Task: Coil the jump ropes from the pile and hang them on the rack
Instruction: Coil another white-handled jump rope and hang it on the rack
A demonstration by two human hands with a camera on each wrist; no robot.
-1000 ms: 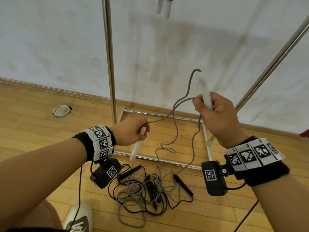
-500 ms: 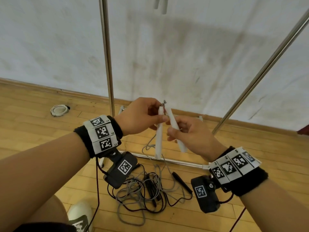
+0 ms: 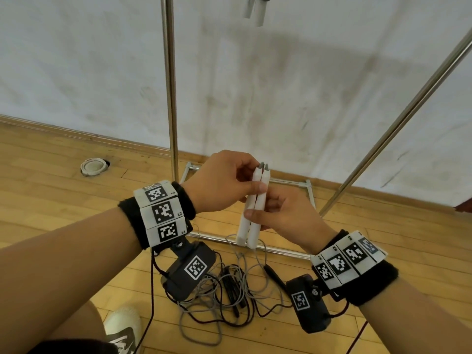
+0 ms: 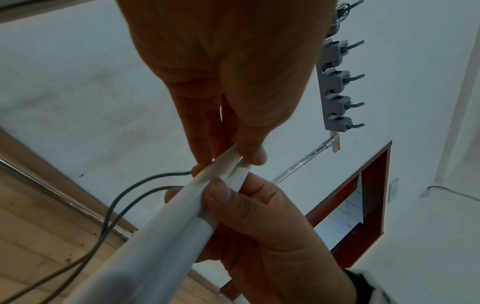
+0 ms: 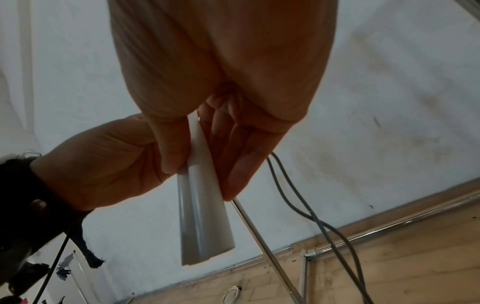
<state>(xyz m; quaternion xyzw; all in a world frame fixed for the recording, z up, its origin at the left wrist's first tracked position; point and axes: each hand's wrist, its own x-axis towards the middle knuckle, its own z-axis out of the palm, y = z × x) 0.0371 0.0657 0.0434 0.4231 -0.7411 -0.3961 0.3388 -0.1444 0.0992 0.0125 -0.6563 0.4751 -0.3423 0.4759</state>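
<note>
Two white jump-rope handles (image 3: 251, 208) stand upright, pressed side by side, grey tips up. My left hand (image 3: 249, 180) pinches them near the top. My right hand (image 3: 260, 209) grips them lower down, thumb in front. Their grey cord (image 3: 264, 254) hangs from the handles' lower ends to the rope pile (image 3: 224, 290) on the floor. In the left wrist view, both hands hold the handles (image 4: 182, 216), with the cord (image 4: 122, 205) trailing left. The right wrist view shows the handles (image 5: 202, 216) from below. The rack's upright pole (image 3: 169, 85) stands just behind.
The rack has a slanted pole (image 3: 396, 123) at right and a floor frame (image 3: 281, 251). A pair of white handles (image 3: 255, 10) hangs from above. A grey hook strip (image 4: 336, 82) hangs on the rack. A white ring (image 3: 93, 166) lies on the wooden floor, and my shoe (image 3: 122, 325) is near.
My hands came together from apart. The right hand dropped from its raised position, and the two handles went from separate to angled, tips together, then parallel and touching.
</note>
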